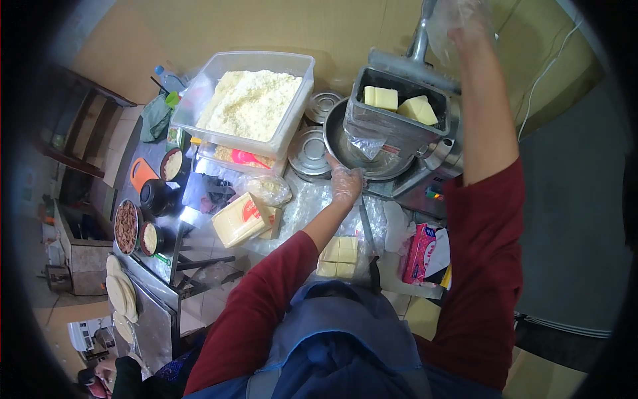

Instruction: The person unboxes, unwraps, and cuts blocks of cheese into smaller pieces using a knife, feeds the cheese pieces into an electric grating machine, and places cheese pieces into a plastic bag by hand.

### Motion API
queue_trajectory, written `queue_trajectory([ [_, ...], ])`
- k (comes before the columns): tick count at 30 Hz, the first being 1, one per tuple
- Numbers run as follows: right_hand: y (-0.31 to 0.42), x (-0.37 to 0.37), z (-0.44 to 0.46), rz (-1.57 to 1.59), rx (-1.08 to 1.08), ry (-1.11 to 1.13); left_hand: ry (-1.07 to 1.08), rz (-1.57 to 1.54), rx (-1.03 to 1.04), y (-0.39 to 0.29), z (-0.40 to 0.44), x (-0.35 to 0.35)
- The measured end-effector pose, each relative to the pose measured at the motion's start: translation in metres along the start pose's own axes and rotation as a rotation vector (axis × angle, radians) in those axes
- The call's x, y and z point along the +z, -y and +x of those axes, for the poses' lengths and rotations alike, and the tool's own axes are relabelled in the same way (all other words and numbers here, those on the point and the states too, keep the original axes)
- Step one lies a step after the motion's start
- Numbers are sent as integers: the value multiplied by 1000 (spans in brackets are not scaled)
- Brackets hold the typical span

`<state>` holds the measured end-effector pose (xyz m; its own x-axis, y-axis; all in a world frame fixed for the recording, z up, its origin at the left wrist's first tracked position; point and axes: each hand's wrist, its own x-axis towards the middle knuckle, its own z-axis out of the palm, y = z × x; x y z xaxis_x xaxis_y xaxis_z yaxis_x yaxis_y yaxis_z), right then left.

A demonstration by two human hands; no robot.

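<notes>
Your right hand (468, 23) is cut off by the top edge, along with the upper end of the metal lever (420, 36), so you can't make out its grip. The hopper (426, 134) hides part of the steel bowl (337, 136); your left hand (347, 184) hides its own palm. Your cap (339, 307) blocks the table's (307, 203) near edge. Lettering on the pink packet (419, 253) is too small to read. At lower left, a co-worker's dark sleeve (127, 374) runs out of view.

Orange board (140, 171) nr blk bowl (155, 199)
</notes>
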<state>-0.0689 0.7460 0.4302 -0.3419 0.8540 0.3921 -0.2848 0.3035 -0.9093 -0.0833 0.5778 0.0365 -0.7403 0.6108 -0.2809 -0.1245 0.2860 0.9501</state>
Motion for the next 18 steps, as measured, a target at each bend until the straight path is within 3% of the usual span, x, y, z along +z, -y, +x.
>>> queue_trajectory([
  [1,-4,-10,-3,-2,3,-3,-20,-2,45,2,-1,3],
  [2,-12,-23,-4,59,-128,252,-38,-12,41,3,-1,5],
  [4,-20,-30,-19,124,-255,502,-54,-16,34,-9,-10,2],
  [9,-35,-9,-77,-158,-777,35,20,-107,-61,-36,-23,-4],
  [13,-43,-6,-72,-4,-704,29,34,-176,-49,-29,-17,-1],
  [15,-36,-12,-75,-51,-450,99,16,-93,-62,-18,-12,1],
  [18,-43,-12,-72,177,-468,185,-11,-80,-1,-1,-2,5],
])
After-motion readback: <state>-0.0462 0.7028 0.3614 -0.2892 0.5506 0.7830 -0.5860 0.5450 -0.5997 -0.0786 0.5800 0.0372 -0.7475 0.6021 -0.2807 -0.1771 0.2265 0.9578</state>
